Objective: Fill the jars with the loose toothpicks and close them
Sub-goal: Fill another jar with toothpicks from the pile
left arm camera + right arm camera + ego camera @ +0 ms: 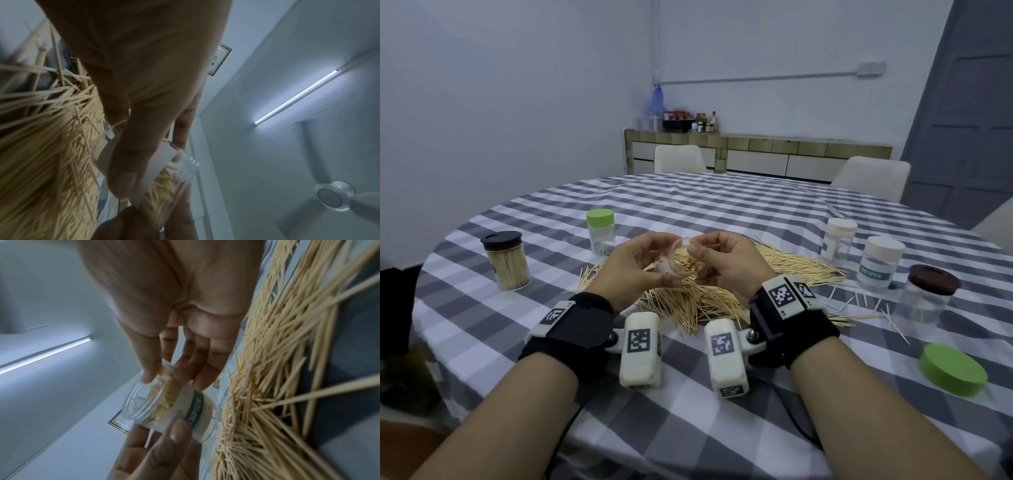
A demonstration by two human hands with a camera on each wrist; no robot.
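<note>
My left hand (654,262) grips a clear labelled jar (671,265) tilted on its side above the pile of loose toothpicks (705,301). The jar (164,407) is partly filled with toothpicks and has no lid on it. My right hand (703,253) is at the jar's open mouth, thumb and fingers pinching a small bunch of toothpicks (167,382) in the opening. In the left wrist view my left hand (150,162) wraps the jar (164,183) with thumb and fingers on opposite sides.
A loose green lid (952,370) lies at the near right. Closed jars stand around: black-lidded full (507,263), green-lidded (601,233), two cream-lidded (839,241) (880,265), brown-lidded (926,294). Stray toothpicks scatter to the right. Chairs stand beyond the checked table (722,212).
</note>
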